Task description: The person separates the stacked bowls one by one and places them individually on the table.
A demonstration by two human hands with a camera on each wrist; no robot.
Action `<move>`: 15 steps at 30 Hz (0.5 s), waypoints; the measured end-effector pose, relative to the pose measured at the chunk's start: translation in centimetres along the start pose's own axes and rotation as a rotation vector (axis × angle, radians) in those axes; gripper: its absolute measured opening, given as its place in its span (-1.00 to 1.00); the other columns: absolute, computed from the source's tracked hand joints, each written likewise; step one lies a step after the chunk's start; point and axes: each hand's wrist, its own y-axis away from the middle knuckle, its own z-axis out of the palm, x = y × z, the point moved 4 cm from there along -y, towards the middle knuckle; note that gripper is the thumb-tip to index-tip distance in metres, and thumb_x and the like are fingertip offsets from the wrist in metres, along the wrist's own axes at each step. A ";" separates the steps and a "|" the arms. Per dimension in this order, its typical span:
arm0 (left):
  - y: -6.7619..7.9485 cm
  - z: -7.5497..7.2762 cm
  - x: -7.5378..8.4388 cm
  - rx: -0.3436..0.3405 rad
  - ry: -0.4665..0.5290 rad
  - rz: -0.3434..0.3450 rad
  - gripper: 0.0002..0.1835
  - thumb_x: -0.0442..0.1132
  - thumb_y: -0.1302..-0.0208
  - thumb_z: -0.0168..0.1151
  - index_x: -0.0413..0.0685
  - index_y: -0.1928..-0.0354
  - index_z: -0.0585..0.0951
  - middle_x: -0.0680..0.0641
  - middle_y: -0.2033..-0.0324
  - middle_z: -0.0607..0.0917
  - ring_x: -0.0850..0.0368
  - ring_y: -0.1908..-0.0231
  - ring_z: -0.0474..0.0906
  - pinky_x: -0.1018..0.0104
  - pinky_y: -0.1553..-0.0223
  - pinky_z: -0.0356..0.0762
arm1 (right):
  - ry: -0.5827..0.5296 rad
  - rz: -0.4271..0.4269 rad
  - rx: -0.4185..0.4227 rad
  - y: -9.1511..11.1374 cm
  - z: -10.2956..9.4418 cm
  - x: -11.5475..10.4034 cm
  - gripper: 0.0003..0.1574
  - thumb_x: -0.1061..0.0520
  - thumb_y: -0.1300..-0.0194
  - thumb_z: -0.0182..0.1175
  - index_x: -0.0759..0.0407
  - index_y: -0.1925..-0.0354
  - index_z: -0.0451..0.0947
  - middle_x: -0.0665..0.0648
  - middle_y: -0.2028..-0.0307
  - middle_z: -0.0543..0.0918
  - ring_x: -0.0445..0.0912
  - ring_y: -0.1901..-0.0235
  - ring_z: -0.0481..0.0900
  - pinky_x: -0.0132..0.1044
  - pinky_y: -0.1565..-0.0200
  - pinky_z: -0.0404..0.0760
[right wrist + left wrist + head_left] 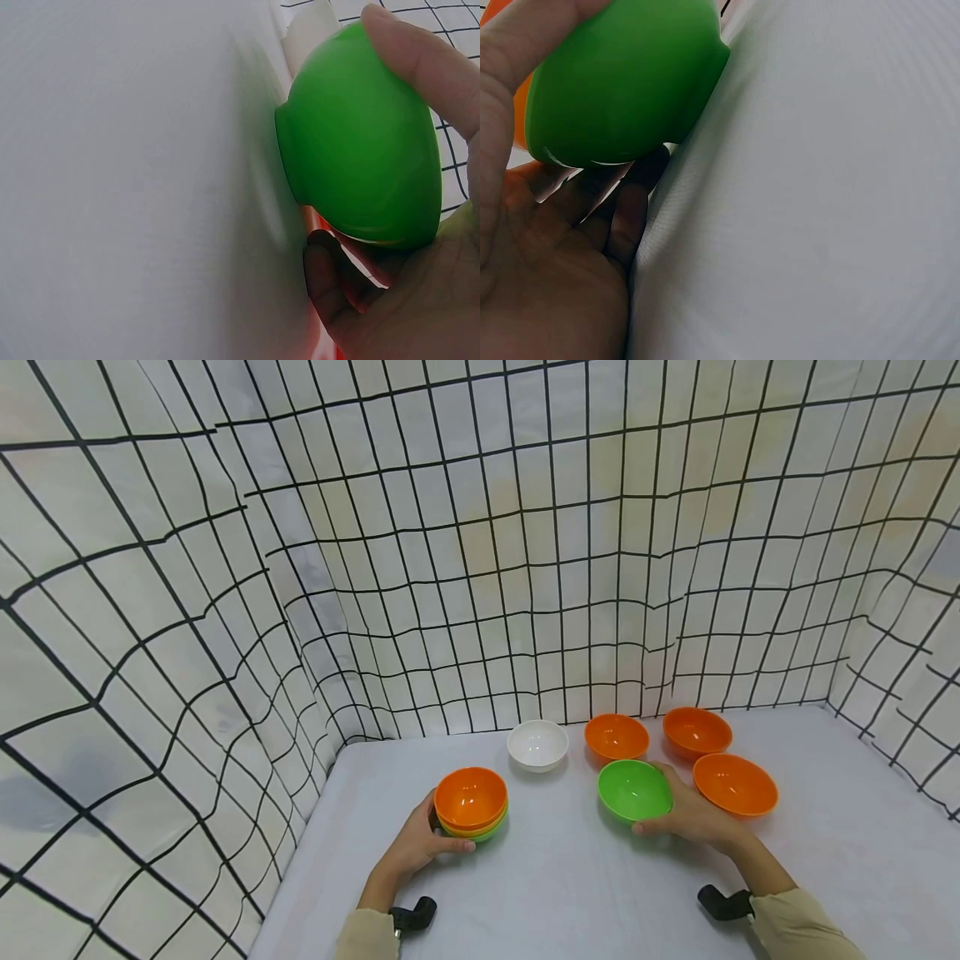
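On the left side of the table, my left hand point(412, 845) grips a stack of nested bowls, thumb in front and fingers round the far side. An orange bowl point(470, 797) tops the stack, a yellow one shows as a thin band, and a green bowl point(630, 82) forms the bottom, its foot at the tabletop in the left wrist view. My right hand point(692, 814) holds another green bowl point(634, 790) upright by its right side, between thumb and fingers. In the right wrist view this green bowl point(367, 142) is close over the white cloth.
A white bowl point(537, 746) stands at the back of the cloth-covered table point(555, 893). Orange bowls sit behind and right of my right hand: one point(617, 737) behind the green bowl, one point(697, 732) farther right, one point(735, 783) nearer. Grid-patterned sheets point(480, 543) wall the table's back and sides.
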 end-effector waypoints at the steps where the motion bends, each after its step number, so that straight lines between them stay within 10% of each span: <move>1: 0.0 0.0 0.0 0.000 0.000 0.001 0.17 -0.14 0.16 0.74 0.21 -0.53 0.25 0.08 -0.45 0.45 -0.04 -0.52 0.24 -0.26 -0.60 -0.11 | -0.001 -0.005 0.000 0.0 0.0 0.0 0.44 -0.11 -0.07 0.56 0.15 -0.57 -0.18 0.34 -0.42 0.29 0.24 -0.33 0.32 0.28 -0.29 0.46; 15: -0.1 0.0 0.0 -0.001 0.006 0.004 0.15 -0.14 0.15 0.73 0.19 -0.52 0.26 0.07 -0.45 0.45 -0.05 -0.52 0.25 -0.27 -0.60 -0.10 | 0.002 -0.006 0.002 -0.2 0.1 0.1 0.48 -0.12 -0.05 0.57 0.15 -0.58 -0.20 0.34 -0.43 0.25 0.24 -0.33 0.31 0.31 -0.30 0.45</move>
